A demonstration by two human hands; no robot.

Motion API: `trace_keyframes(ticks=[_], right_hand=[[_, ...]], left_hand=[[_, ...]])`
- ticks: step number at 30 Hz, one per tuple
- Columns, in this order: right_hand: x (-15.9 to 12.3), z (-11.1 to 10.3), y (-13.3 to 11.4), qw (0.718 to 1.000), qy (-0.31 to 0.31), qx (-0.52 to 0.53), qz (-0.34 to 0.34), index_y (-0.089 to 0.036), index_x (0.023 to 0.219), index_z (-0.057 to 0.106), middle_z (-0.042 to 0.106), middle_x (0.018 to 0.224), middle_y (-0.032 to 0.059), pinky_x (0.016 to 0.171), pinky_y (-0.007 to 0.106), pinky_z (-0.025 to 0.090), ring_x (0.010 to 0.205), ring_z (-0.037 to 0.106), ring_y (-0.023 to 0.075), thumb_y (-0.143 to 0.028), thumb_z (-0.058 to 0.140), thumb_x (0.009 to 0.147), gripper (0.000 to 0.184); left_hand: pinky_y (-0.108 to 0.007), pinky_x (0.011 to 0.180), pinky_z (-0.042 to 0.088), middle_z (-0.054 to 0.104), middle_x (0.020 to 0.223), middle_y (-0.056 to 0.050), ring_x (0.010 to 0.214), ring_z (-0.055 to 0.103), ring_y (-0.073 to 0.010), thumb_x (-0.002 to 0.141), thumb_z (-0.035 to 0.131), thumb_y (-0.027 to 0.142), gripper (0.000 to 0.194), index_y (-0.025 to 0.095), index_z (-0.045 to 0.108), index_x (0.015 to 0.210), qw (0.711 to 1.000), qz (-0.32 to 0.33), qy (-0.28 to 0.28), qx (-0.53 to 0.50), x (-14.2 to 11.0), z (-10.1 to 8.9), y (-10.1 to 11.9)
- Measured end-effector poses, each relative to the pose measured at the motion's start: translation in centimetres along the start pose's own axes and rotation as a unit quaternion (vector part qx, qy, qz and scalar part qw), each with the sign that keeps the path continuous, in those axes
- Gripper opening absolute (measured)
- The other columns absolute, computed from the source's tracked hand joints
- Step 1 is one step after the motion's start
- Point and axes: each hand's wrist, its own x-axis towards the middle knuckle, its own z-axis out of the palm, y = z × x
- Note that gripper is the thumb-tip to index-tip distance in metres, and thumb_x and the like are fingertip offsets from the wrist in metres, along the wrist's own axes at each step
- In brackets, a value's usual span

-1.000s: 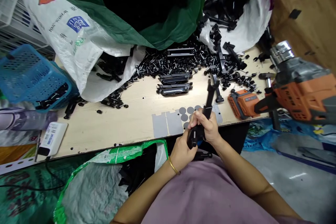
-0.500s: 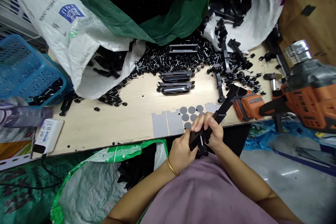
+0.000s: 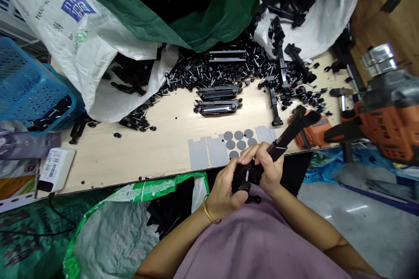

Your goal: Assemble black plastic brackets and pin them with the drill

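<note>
Since the earlier frame, the black bracket arm [image 3: 288, 133] is tilting further rightward, its long axis running up-right from both hands toward the orange battery [image 3: 310, 133]. Right hand [image 3: 270, 170] is gripping its shaft; left hand [image 3: 225, 187] is pinching the lower joint, over the lap.

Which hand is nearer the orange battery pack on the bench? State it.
Right. The right hand grips the black bracket just below-left of the orange battery pack; the left hand sits farther left, off the bench edge.

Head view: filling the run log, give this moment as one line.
left hand: grips bracket low end | right hand: grips bracket middle | bracket: tilted toward drill | bench: parts
</note>
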Motion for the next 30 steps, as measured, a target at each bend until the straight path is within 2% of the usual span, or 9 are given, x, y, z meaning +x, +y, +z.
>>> trace_keyframes(ticks=[4,7,9,14,16,21,23,27,30], right_hand=[[-0.7,0.6,-0.1,0.999,-0.033,0.013,0.0,-0.023,0.058,0.052,0.061,0.059,0.0031,0.062,0.036,0.05,0.066,0.061,0.0204,-0.041,0.057,0.081,0.03],[-1.4,1.3,-0.2,1.0,0.012,-0.003,-0.014,-0.023,0.061,0.052,0.062,0.063,0.0033,0.067,0.037,0.05,0.069,0.061,0.0202,-0.041,0.055,0.084,0.029],[-1.6,1.5,-0.3,0.999,0.016,0.004,-0.029,-0.023,0.062,0.053,0.061,0.063,0.0033,0.066,0.036,0.05,0.069,0.061,0.0198,-0.04,0.054,0.084,0.028],[-0.3,1.0,-0.6,0.989,-0.142,0.021,0.043,-0.022,0.056,0.056,0.058,0.054,0.0024,0.052,0.031,0.046,0.06,0.058,0.0181,-0.04,0.058,0.082,0.031],[-0.1,1.2,-0.7,0.991,-0.128,0.027,0.037,-0.022,0.056,0.056,0.058,0.054,0.002,0.053,0.031,0.046,0.058,0.058,0.0174,-0.038,0.058,0.082,0.03],[-0.7,1.6,-0.4,1.0,-0.008,-0.001,-0.022,-0.023,0.061,0.057,0.062,0.06,0.0024,0.066,0.035,0.048,0.067,0.059,0.0184,-0.033,0.056,0.084,0.026],[-0.4,1.1,-0.1,0.999,-0.024,-0.024,-0.036,-0.023,0.059,0.058,0.063,0.06,0.003,0.067,0.035,0.047,0.069,0.059,0.0192,-0.035,0.056,0.084,0.028],[0.7,-0.1,0.3,0.99,-0.129,-0.052,-0.011,-0.022,0.052,0.058,0.059,0.052,0.003,0.059,0.033,0.044,0.059,0.054,0.018,-0.041,0.057,0.082,0.035],[0.8,0.1,0.9,0.996,-0.063,-0.065,0.012,-0.021,0.052,0.056,0.056,0.052,0.0012,0.056,0.03,0.042,0.052,0.05,0.0143,-0.041,0.057,0.082,0.036]], left_hand=[[-0.035,0.076,0.044,0.052,0.093,-0.009,0.08,0.05,-0.0219,0.072,0.032,0.082,0.081,0.013,0.047,0.114,1.0,0.012,0.02,-0.019,0.0,0.1,0.0],[-0.035,0.077,0.044,0.051,0.092,-0.008,0.079,0.049,-0.0218,0.071,0.028,0.084,0.083,0.015,0.048,0.113,0.998,0.014,0.041,-0.051,-0.3,0.2,-0.2],[-0.035,0.077,0.043,0.051,0.091,-0.007,0.079,0.049,-0.0215,0.071,0.028,0.084,0.081,0.016,0.05,0.11,0.996,0.016,0.051,-0.065,-0.6,0.3,-0.5],[-0.03,0.066,0.041,0.049,0.082,-0.004,0.072,0.045,-0.0178,0.073,0.042,0.077,0.066,0.017,0.051,0.098,0.993,0.002,0.083,-0.079,-1.0,0.8,-1.5],[-0.029,0.065,0.041,0.049,0.083,-0.004,0.073,0.046,-0.0179,0.073,0.043,0.076,0.065,0.017,0.051,0.098,0.992,0.005,0.082,-0.091,-0.8,0.7,-1.6],[-0.032,0.077,0.042,0.051,0.095,-0.006,0.085,0.049,-0.0207,0.077,0.042,0.072,0.062,0.017,0.05,0.106,0.992,0.012,0.056,-0.116,-0.2,0.0,-1.2],[-0.031,0.077,0.042,0.049,0.092,-0.006,0.083,0.047,-0.0198,0.076,0.044,0.072,0.061,0.017,0.051,0.101,0.994,0.012,0.056,-0.097,-0.1,0.0,-1.3],[-0.03,0.072,0.042,0.047,0.084,-0.004,0.077,0.045,-0.0177,0.072,0.044,0.076,0.064,0.016,0.052,0.092,0.993,0.001,0.081,-0.089,0.0,0.7,-1.9],[-0.032,0.077,0.044,0.053,0.092,-0.006,0.085,0.049,-0.021,0.075,0.04,0.075,0.066,0.016,0.054,0.102,0.986,-0.02,0.108,-0.127,0.4,0.8,-2.3]])
